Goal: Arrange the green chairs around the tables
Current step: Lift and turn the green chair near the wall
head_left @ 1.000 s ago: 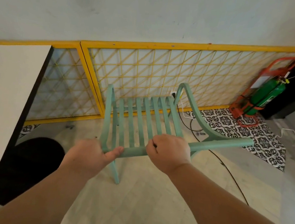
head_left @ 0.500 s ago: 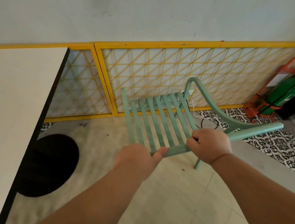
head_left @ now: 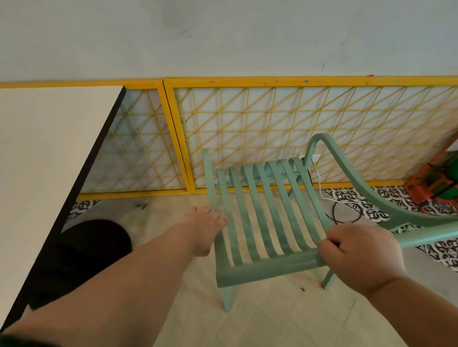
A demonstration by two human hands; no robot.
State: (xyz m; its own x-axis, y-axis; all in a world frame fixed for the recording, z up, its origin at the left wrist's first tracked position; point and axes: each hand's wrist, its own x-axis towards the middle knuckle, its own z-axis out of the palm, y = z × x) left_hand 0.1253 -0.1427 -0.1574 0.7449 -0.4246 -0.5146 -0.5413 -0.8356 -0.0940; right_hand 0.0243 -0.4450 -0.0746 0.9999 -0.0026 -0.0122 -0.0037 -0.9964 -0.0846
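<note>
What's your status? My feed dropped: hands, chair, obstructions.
Right hand grips green chair at near rail. Left hand at its left slat, grip unclear. Table close left; cables on floor behind chair.

Right hand (head_left: 359,254) grips the green chair's (head_left: 263,269) top rail; left hand (head_left: 204,223), arm outstretched, fingers straight, at its left edge

Single wide-angle view from the person's head, facing forward and tilted down. The chair (head_left: 264,267) sits close at centre, the table (head_left: 27,183) runs down the left edge, and the wall (head_left: 235,21) fills the top.
</note>
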